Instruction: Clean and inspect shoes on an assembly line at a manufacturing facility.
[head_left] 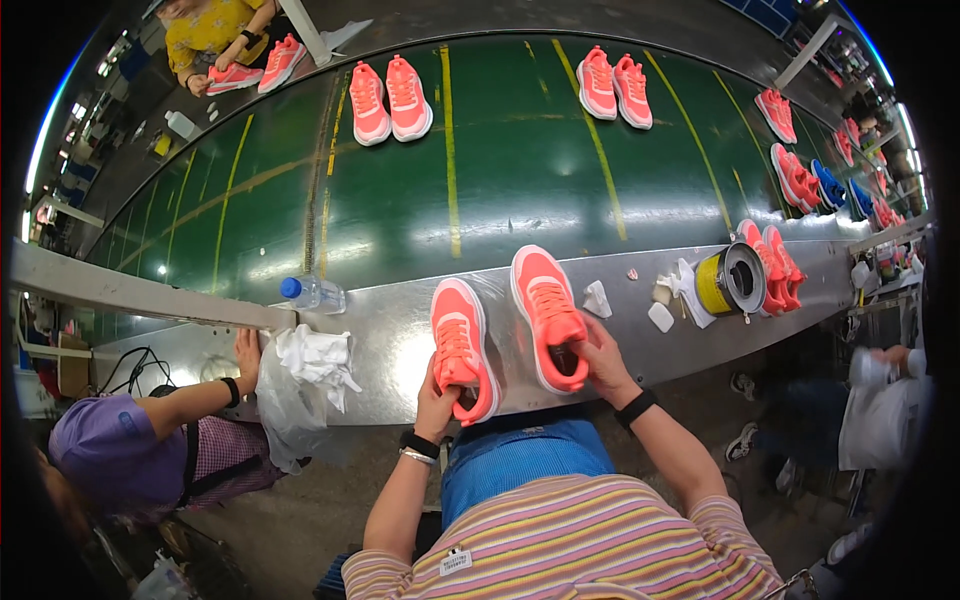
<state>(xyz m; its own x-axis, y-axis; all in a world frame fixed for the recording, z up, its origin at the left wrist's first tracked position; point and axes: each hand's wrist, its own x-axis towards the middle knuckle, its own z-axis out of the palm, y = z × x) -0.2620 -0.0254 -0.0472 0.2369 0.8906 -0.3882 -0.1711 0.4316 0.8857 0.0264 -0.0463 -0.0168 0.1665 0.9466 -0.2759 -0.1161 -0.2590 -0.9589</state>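
Two coral-pink sneakers with white soles are in front of me at the near edge of the metal ledge. My left hand is closed round the heel of the left sneaker, whose toe points away from me. The heel collar of the right sneaker is gripped by my right hand, the thumb near the shoe opening. This right shoe sits a little farther out and leans slightly, its toe toward the green belt. Both shoes are laced in pink.
Beyond the ledge runs a green conveyor belt carrying pairs of pink sneakers. On the ledge stand a yellow-labelled can, white scraps, a blue-capped bottle and crumpled white cloth. Co-workers are at left and far left.
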